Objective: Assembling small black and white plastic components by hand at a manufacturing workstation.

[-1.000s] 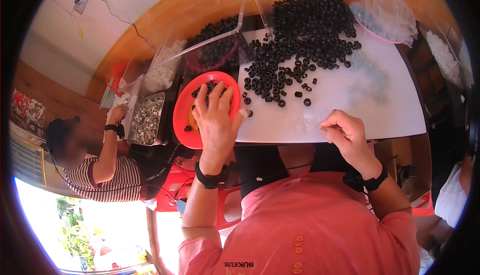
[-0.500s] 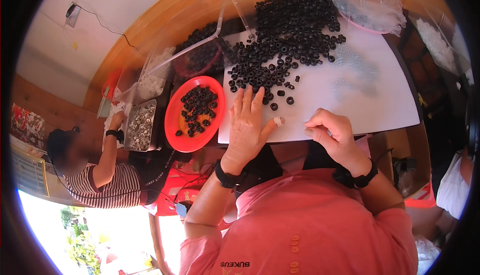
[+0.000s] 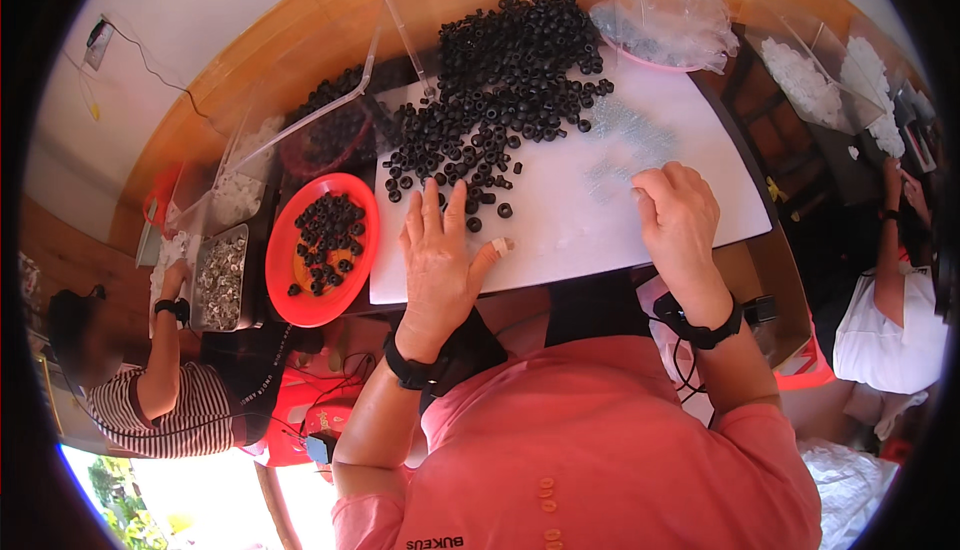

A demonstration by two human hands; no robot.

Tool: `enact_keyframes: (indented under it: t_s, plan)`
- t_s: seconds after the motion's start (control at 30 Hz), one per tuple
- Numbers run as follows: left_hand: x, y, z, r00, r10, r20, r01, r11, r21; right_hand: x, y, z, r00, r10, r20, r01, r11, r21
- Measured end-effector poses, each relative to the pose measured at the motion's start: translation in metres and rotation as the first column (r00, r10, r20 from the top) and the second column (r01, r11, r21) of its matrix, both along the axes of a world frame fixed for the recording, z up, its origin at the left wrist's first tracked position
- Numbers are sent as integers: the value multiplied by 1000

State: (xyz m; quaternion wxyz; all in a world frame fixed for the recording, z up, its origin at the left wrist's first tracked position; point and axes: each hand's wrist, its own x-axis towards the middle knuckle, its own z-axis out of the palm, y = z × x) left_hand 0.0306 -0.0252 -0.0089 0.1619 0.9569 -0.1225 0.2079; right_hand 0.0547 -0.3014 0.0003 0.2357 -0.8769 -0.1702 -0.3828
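Note:
My left hand (image 3: 440, 262) rests over the left part of a white board (image 3: 560, 250), fingers spread, with a bandage on the thumb. Its fingertips touch or nearly touch the near edge of a heap of small black ring-like parts (image 3: 510, 65). Two loose black parts (image 3: 489, 217) lie just right of those fingers. My right hand (image 3: 682, 225) hovers at the board's right side with curled fingers, beside scattered tiny clear pieces (image 3: 630, 140). Whether anything sits between its thumb and forefinger cannot be made out.
Left of the board is a red oval plate (image 3: 286, 302) holding black parts. Beyond it stands a metal tray (image 3: 222, 280) of small metallic pieces, where a co-worker's hand (image 3: 174, 278) reaches. A pink bowl (image 3: 655, 62) with plastic bags is far right. Another person (image 3: 890, 330) works at right.
The view has shifted, so the table sits further left. My right hand has moved away from me and rightward, closer to the clear pieces. My left hand stays by the black parts.

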Motion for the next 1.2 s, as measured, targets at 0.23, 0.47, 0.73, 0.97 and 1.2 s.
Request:
enact_keyframes:
  t_s: [0.23, 0.47, 0.73, 0.97, 1.2]
  plan:
    - [1, -32, 14, 993, -120, -11, 120, 992, -38, 1, 18, -7, 999, -20, -26, 14, 978, -206]
    - [-4, -50, 13, 956, -149, 254, 181, 977, -109, 5, 8, -15, 995, 102, -4, -102, 995, -18]
    - [24, -94, 5, 893, -363, 267, 398, 913, -86, 4, 8, -17, 994, 109, 13, -110, 992, 56]
    - [34, -100, -3, 921, -327, 213, 332, 943, 16, 0, 5, -10, 978, 192, 83, -203, 967, 152]
    - [0, -79, 14, 839, -523, -149, 180, 525, -832, -16, 12, -9, 658, 738, -148, -452, 545, 707]
